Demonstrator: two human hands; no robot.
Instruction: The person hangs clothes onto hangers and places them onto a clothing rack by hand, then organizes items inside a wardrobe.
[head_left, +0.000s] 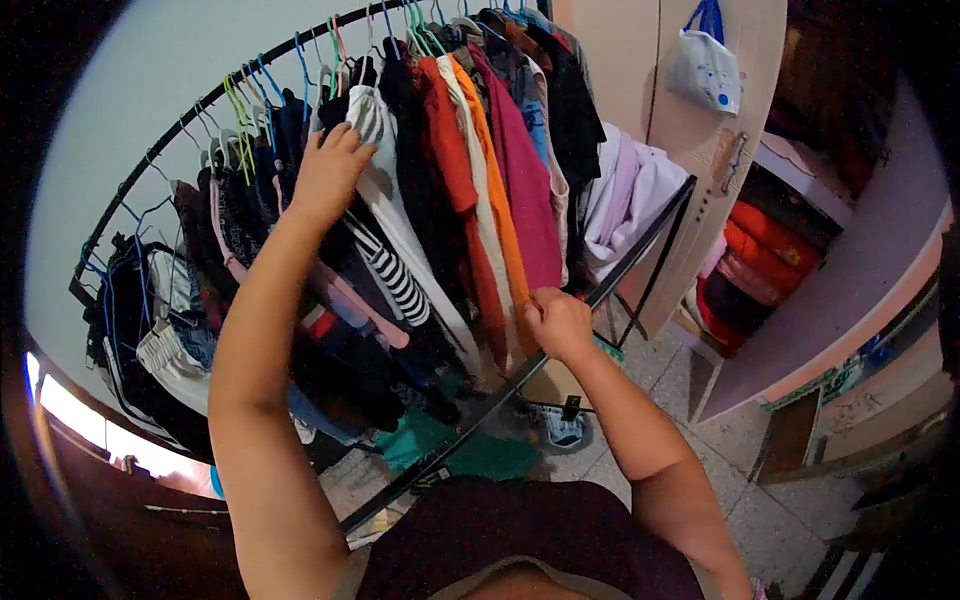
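Clothes of many colours hang from a black rail (190,118). My left hand (332,172) is up near the hangers, its fingers spread over the shoulder of a grey and white striped garment (372,118). Lower and to the right, my right hand (558,322) has its fingers curled at the lower edge of an orange garment (487,165); the fingertips are partly hidden. A magenta garment (525,185) hangs just above that hand. Below my left hand is a black and white striped sleeve (400,285).
A black bar (470,425) crosses in front of the clothes. White and lilac cloth (630,200) lies at the rack's right end. Beyond are an open door (690,170) with a hanging bag (710,70) and a cupboard holding red cloth (765,250). Green cloth (490,452) lies low down.
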